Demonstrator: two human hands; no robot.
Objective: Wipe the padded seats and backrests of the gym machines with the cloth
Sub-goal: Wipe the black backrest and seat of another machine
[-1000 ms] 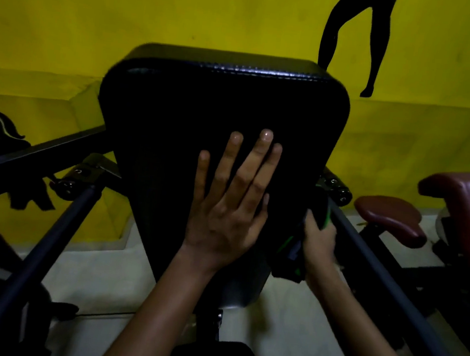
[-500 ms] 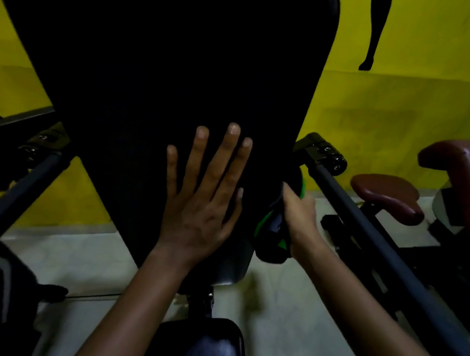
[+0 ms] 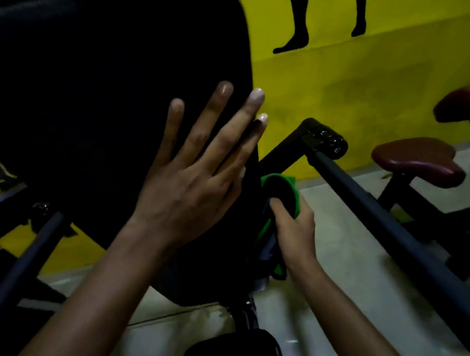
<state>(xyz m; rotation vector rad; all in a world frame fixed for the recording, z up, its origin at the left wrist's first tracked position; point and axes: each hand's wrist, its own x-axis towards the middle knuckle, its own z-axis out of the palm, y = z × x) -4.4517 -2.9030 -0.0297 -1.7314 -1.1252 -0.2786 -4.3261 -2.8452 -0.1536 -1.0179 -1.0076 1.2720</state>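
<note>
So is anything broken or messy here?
Nothing stands out. The left hand lies flat on the black backrest, and the right hand holds the green cloth at its edge.

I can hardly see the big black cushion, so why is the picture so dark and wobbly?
In the head view the light is dim, so the black backrest shows almost no detail; its top edge is smeared by motion blur; the left hand and the green cloth in the right hand stay fairly clear; the wide lens tilts and bends the yellow wall.
</note>
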